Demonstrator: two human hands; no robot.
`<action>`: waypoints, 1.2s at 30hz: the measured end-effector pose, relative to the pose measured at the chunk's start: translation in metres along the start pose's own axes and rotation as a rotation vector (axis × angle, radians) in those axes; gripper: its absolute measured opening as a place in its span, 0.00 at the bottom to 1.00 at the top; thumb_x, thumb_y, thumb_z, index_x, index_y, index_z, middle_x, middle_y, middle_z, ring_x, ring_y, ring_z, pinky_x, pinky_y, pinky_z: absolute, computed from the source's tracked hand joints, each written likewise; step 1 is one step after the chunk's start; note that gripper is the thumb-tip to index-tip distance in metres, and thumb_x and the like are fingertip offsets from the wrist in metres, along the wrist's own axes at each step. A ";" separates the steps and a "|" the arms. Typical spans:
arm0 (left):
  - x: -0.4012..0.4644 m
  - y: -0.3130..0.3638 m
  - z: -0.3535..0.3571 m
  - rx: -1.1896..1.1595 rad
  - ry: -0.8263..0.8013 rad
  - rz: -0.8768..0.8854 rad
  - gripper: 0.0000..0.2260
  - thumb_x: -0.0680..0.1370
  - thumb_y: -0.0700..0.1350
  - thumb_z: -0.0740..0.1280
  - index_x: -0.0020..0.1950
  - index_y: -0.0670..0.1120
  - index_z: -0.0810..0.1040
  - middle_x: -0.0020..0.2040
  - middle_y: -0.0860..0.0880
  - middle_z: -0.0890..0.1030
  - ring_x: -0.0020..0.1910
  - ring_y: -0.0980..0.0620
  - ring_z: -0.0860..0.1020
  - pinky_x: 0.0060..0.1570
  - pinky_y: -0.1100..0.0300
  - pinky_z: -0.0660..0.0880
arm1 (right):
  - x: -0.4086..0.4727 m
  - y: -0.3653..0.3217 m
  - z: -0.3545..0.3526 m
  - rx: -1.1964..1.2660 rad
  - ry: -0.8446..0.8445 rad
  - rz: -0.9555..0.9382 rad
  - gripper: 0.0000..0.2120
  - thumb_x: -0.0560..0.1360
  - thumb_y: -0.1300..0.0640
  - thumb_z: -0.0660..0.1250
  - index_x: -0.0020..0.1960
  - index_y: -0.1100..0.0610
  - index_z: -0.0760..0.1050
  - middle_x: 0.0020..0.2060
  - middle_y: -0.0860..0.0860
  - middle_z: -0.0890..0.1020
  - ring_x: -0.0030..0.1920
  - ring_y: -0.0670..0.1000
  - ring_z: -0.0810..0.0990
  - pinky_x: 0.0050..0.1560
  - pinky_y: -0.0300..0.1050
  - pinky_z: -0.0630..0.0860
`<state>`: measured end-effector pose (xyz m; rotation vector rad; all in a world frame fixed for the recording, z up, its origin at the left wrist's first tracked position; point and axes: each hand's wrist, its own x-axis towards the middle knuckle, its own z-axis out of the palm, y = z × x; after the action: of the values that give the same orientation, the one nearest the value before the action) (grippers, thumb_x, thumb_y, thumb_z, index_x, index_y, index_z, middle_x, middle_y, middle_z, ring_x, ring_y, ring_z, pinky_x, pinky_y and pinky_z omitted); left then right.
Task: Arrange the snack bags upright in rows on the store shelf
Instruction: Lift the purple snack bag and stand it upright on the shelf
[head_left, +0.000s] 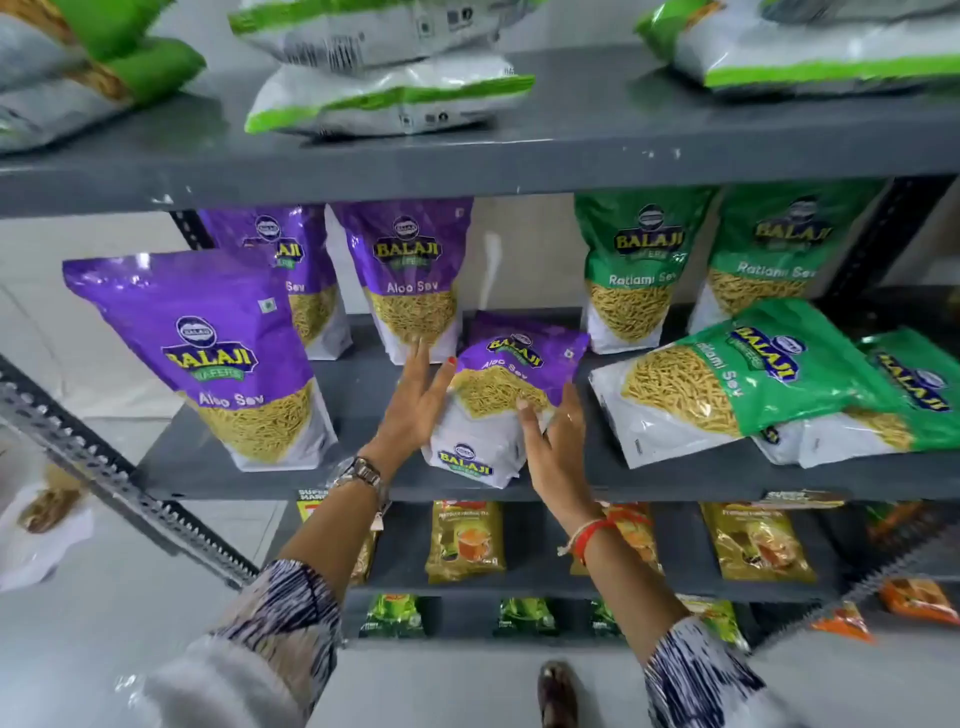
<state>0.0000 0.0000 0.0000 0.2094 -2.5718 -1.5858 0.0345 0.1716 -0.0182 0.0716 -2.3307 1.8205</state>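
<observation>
Both hands flank the leaning purple Aloo Sev bag at the front of the middle shelf. The left hand lies flat against its side, fingers spread; the right hand cups the other side, fingers loosely open, probably to tip it upright. Right of this bag, two green Ratlami Sev bags lie toppled, not yet stood up.

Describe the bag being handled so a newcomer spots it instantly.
On the grey middle shelf, near its front edge, a purple Aloo Sev bag sits between the left hand and right hand. Unlike the upright purple bags, it leans backward.
</observation>
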 end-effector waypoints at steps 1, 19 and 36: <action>0.007 -0.001 0.002 -0.091 -0.006 -0.125 0.27 0.78 0.56 0.55 0.74 0.45 0.58 0.73 0.50 0.63 0.72 0.53 0.62 0.72 0.57 0.57 | 0.007 0.008 0.005 0.096 0.032 0.023 0.16 0.77 0.55 0.62 0.61 0.62 0.68 0.57 0.65 0.77 0.51 0.44 0.75 0.59 0.27 0.68; 0.022 -0.026 0.010 -0.538 -0.009 -0.631 0.08 0.75 0.44 0.64 0.39 0.43 0.77 0.28 0.50 0.84 0.26 0.53 0.81 0.37 0.60 0.77 | 0.048 0.057 0.012 0.407 0.175 0.592 0.08 0.68 0.62 0.65 0.33 0.52 0.71 0.40 0.57 0.78 0.45 0.56 0.77 0.52 0.59 0.76; -0.117 0.012 -0.036 -0.631 0.077 -0.179 0.12 0.77 0.41 0.60 0.33 0.47 0.70 0.20 0.56 0.73 0.20 0.60 0.70 0.22 0.68 0.66 | -0.052 -0.018 -0.039 0.654 0.055 0.164 0.05 0.76 0.59 0.63 0.41 0.53 0.72 0.32 0.44 0.83 0.39 0.47 0.78 0.39 0.40 0.75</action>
<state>0.1206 -0.0058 0.0237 0.4302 -1.9120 -2.2973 0.0922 0.2006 -0.0012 -0.0838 -1.6526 2.5510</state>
